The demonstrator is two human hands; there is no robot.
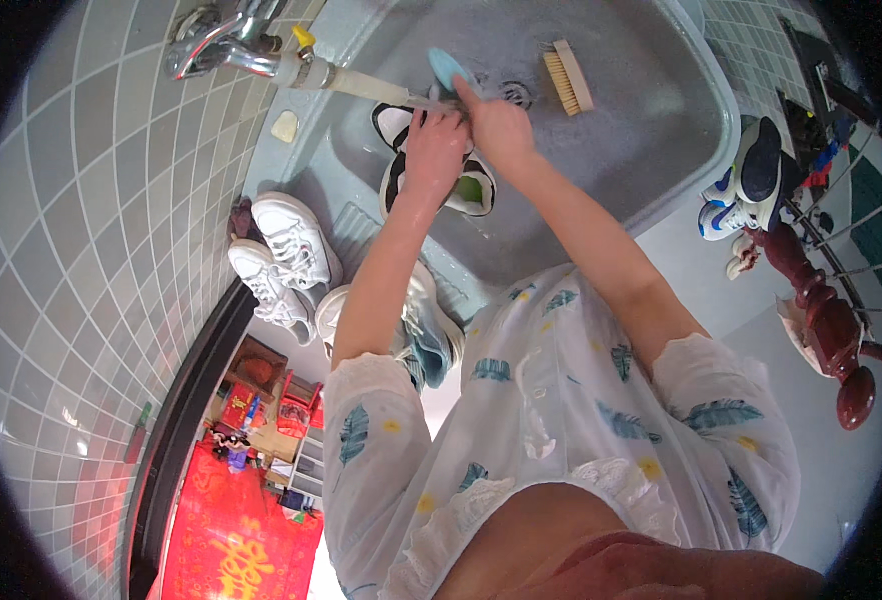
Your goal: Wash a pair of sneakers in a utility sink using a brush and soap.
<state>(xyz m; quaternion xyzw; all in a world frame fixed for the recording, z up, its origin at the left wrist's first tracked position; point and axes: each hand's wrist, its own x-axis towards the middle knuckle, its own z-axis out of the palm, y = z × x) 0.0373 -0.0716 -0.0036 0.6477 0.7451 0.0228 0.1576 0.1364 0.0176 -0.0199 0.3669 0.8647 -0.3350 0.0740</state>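
In the grey sink (651,180), black-and-white footwear with a green inside (473,188) lies partly under my hands. I cannot tell whether it is one shoe or two. My left hand (436,145) is closed over it, fingers curled down and fingertips hidden. Beside it my right hand (501,128) grips a light-blue, round-ended thing (445,68), its index finger stretched along it; the lower part is hidden. Water runs toward both hands from a pale hose (366,86) on the metal tap (226,55).
A wooden scrub brush (568,78) lies in the sink right of the drain (516,94). White shoes (286,240) stand along the left ledge, with more sneakers (426,325) by my left forearm. Other shoes (746,180) and a dark-red turned post (811,290) are at right. Soap (284,126) sits at the sink corner.
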